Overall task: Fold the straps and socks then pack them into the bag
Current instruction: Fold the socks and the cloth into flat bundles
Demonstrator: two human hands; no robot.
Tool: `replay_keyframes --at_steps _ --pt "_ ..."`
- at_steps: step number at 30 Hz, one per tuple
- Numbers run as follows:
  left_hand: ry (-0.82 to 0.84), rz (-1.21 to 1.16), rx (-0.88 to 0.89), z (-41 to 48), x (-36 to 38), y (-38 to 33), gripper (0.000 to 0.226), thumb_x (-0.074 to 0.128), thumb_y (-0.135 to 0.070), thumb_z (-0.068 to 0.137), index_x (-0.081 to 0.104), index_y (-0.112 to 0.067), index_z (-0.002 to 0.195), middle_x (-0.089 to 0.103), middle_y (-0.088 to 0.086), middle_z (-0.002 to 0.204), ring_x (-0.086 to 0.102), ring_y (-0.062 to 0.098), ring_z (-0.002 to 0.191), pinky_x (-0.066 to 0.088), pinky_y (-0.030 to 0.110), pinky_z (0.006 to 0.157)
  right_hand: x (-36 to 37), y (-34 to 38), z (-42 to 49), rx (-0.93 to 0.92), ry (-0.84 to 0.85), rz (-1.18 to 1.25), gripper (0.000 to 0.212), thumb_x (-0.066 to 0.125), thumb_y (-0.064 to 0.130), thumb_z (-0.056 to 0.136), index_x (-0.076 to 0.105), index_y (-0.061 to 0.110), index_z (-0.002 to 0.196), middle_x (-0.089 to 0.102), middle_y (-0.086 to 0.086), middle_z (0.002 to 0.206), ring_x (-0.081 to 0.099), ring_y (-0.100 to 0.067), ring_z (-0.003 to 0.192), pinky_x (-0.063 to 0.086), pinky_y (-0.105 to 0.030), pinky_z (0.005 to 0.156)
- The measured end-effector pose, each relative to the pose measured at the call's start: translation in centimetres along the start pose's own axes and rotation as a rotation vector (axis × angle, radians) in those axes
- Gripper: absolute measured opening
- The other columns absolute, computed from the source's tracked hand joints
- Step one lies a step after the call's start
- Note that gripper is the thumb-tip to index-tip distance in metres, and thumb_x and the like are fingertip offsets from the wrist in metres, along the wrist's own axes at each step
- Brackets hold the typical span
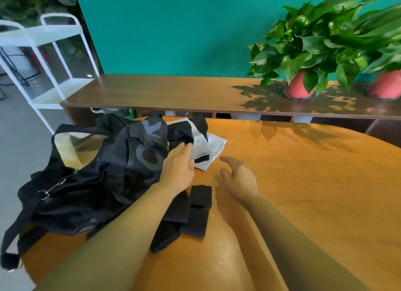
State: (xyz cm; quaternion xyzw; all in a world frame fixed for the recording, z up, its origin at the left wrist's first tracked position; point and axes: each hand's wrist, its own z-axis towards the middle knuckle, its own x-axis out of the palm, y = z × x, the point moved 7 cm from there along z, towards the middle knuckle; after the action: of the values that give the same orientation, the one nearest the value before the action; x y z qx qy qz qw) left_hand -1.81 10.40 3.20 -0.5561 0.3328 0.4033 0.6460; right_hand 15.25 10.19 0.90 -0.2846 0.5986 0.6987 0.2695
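Note:
A black bag with grey lettering lies slumped on the left of the round wooden table, its pale lining showing at the open mouth. Light grey and black socks lie in a pile just beyond the bag's right end. My left hand rests with straight fingers on the bag's edge, fingertips touching the socks. My right hand hovers above the table just right of it, fingers loosely spread and holding nothing. Folded black straps lie stacked under my left wrist.
A long wooden shelf runs behind the table against a green wall. Two potted plants in red pots stand on its right end. A white metal rack stands at the far left. The bag's shoulder strap hangs over the table's left edge.

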Motion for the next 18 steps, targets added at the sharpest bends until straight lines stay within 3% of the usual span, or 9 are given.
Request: replay_keyframes --at_steps 4,7,10,13,18 --pt "0.096 -0.045 -0.116 4.1 2.3 1.6 0.063 0.043 -0.015 0.101 0.008 -0.016 0.153 0.005 0.007 0.161 0.005 0.026 0.148 0.017 0.040 0.117 1.9 1.3 4.2 -0.136 0.089 -0.119 0.046 0.045 0.021 0.096 0.041 0.021 0.142 0.046 -0.001 0.142 0.026 -0.018 0.137 0.032 -0.036 0.108" --pt "0.108 0.014 -0.168 6.3 3.6 2.7 0.067 0.043 -0.015 0.101 0.001 -0.018 0.154 -0.003 0.005 0.162 -0.004 0.026 0.148 0.011 0.044 0.120 4.1 1.5 6.5 -0.192 0.181 -0.258 0.047 0.038 0.031 0.100 0.031 0.026 0.147 0.029 -0.001 0.154 0.013 -0.021 0.143 0.019 -0.038 0.115" --pt "0.163 0.109 -0.185 7.8 5.0 3.7 0.063 0.038 -0.019 0.102 0.003 -0.019 0.154 0.000 0.004 0.162 -0.002 0.027 0.148 0.011 0.046 0.120 5.9 1.4 7.7 -0.207 0.257 -0.295 0.047 0.036 0.034 0.101 0.031 0.026 0.147 0.023 -0.002 0.156 0.010 -0.022 0.144 0.017 -0.039 0.114" --pt "0.253 0.198 -0.140 8.5 6.4 4.2 0.052 0.033 -0.022 0.102 0.017 -0.018 0.151 0.016 0.005 0.159 0.013 0.031 0.145 0.020 0.050 0.116 6.8 1.0 8.0 -0.205 0.312 -0.315 0.048 0.037 0.036 0.100 0.031 0.026 0.147 0.019 -0.005 0.157 0.014 -0.023 0.144 0.016 -0.038 0.114" --pt "0.319 0.164 -0.047 8.6 7.2 2.3 0.051 0.033 -0.021 0.102 0.021 -0.015 0.151 0.019 0.006 0.158 0.016 0.032 0.144 0.021 0.044 0.117 5.1 -0.3 7.7 -0.167 0.328 -0.331 0.049 0.039 0.034 0.100 0.031 0.026 0.147 0.019 -0.005 0.157 0.023 -0.023 0.141 0.023 -0.036 0.112"
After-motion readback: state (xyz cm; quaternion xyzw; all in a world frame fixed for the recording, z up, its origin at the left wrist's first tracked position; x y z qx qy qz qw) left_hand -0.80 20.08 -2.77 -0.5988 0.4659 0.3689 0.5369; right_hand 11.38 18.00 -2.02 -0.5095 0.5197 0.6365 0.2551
